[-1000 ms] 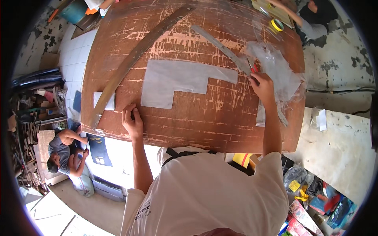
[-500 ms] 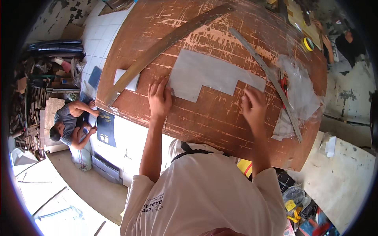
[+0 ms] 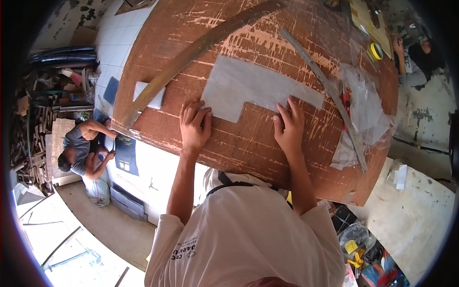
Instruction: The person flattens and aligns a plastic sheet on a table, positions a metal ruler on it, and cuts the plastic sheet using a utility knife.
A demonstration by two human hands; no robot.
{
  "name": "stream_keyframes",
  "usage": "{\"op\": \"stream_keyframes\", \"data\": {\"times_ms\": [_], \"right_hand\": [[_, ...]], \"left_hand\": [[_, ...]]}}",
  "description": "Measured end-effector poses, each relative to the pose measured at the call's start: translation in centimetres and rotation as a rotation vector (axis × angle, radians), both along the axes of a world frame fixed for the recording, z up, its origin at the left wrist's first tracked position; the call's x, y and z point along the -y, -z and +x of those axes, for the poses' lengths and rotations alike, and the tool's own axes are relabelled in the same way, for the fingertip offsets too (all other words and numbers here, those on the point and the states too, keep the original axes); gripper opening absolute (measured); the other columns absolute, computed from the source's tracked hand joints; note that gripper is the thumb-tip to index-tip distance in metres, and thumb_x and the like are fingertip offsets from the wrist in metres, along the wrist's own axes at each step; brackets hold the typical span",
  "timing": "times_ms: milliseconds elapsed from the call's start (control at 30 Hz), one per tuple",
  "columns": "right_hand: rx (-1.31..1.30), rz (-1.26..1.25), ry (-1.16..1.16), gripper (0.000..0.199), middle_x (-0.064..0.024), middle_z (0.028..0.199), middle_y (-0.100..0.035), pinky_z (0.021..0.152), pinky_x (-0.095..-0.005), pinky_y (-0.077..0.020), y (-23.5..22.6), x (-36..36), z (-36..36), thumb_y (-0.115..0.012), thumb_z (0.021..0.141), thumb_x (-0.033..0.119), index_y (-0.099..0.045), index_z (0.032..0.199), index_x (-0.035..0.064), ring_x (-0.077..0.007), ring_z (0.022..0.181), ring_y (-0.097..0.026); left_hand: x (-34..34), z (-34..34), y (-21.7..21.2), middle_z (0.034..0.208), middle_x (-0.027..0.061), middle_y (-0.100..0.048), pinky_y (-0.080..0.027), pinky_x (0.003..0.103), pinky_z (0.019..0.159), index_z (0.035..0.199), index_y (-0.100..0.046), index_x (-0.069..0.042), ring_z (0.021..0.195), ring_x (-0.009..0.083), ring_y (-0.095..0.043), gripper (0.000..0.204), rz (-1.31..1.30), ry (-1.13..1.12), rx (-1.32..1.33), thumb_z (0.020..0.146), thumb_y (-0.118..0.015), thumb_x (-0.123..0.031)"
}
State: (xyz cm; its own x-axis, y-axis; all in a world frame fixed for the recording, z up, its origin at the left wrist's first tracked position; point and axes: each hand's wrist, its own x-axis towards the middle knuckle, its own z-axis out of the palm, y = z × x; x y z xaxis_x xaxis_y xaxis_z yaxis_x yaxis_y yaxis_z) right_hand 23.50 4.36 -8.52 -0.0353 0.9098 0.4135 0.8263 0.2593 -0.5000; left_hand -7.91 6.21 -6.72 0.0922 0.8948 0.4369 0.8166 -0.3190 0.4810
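Observation:
A flat grey sheet with a stepped near edge lies on the worn brown tabletop. My left hand rests at the sheet's lower left corner, fingers slightly bent and thumb apart, gripping nothing. At the stepped near edge, the fingertips of my right hand touch the sheet with thumb and fingers spread. Left of the sheet, a long metal strip crosses over a small white square pad. A narrower straight bar lies to the right.
Crumpled clear plastic and a red-handled tool lie by the bar. A yellow tape roll sits at the far right edge. One person works over a dark sheet at the left; another person is at the far right.
My right hand has moved left and slightly forward along the sheet's stepped edge, its fingers now spread. My left hand stays at the left corner, fingers slightly shifted.

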Motion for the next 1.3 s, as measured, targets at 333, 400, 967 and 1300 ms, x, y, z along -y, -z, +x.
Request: {"op": "stream_keyframes", "data": {"times_ms": [333,400,967,1300], "right_hand": [[-0.003,-0.017,-0.012,0.027,-0.0153,0.141,-0.062,0.114,-0.0604,-0.0409,-0.34,0.03,-0.38,-0.07,0.095,0.015,-0.074,0.121,0.008,-0.0401,0.128,-0.059],[-0.002,-0.023,-0.014,0.026,-0.0147,0.14,-0.063,0.114,-0.0602,-0.0411,-0.31,-0.07,-0.35,-0.07,0.095,0.014,-0.074,0.121,0.0082,-0.0394,0.128,-0.06],[0.03,-0.058,-0.014,0.029,-0.0144,0.143,-0.063,0.113,-0.0617,-0.0412,-0.43,-0.09,-0.36,-0.068,0.095,0.013,-0.073,0.123,0.0093,-0.04,0.13,-0.06],[0.032,-0.051,-0.02,0.028,-0.0136,0.143,-0.063,0.115,-0.06,-0.0408,-0.4,-0.12,-0.32,-0.068,0.096,0.013,-0.073,0.124,0.0095,-0.0391,0.131,-0.06]], "left_hand": [[0.12,0.01,0.48,0.119,0.0105,-0.069,-0.044,0.051,0.112,0.099,-0.076,-0.007,0.117,0.03,-0.065,0.011,-0.01,-0.052,0.078,0.088,-0.076,-0.007],[0.07,0.07,0.5,0.119,0.0111,-0.069,-0.044,0.051,0.112,0.099,-0.076,-0.006,0.117,0.0305,-0.066,0.011,-0.025,-0.054,0.074,0.088,-0.075,-0.006],[0.01,-0.22,0.67,0.117,0.0141,-0.069,-0.047,0.051,0.112,0.096,-0.074,-0.002,0.114,0.0348,-0.067,0.009,-0.026,-0.058,0.09,0.088,-0.072,-0.001],[0.02,-0.4,0.82,0.116,0.0142,-0.069,-0.046,0.051,0.113,0.096,-0.073,-0.002,0.116,0.0345,-0.066,0.008,-0.025,-0.056,0.097,0.088,-0.071,-0.001]]}}
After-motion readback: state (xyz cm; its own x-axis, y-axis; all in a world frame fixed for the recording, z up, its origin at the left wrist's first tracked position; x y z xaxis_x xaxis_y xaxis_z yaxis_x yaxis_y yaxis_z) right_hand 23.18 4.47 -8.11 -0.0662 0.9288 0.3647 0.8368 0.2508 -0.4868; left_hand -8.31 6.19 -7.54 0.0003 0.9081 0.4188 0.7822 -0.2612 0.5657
